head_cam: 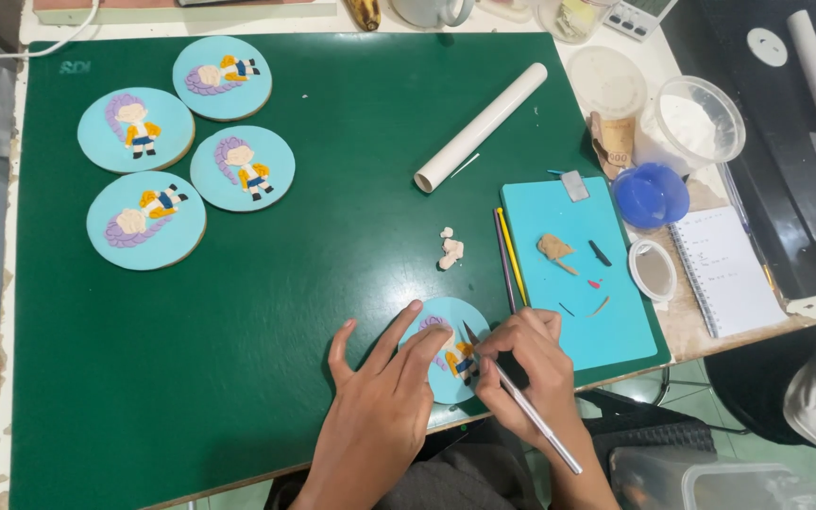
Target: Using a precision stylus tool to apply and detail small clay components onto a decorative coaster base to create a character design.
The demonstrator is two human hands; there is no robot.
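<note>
Green mat (238,359): L hand (375,416) flat on blue disc (427,326), R hand (531,373) gripping metal tool (521,401).

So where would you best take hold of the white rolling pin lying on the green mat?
Probably around the middle of the white rolling pin, from above, fingers across its width. It is a plain, even cylinder lying flat and diagonal on the green mat, with bare mat on both long sides, so a mid-length hold should keep it balanced.

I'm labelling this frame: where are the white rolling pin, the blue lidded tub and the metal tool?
white rolling pin (480,127), head view, mid-tube.
blue lidded tub (651,195), head view, lid centre.
metal tool (533,416), head view, handle below right hand.
</note>
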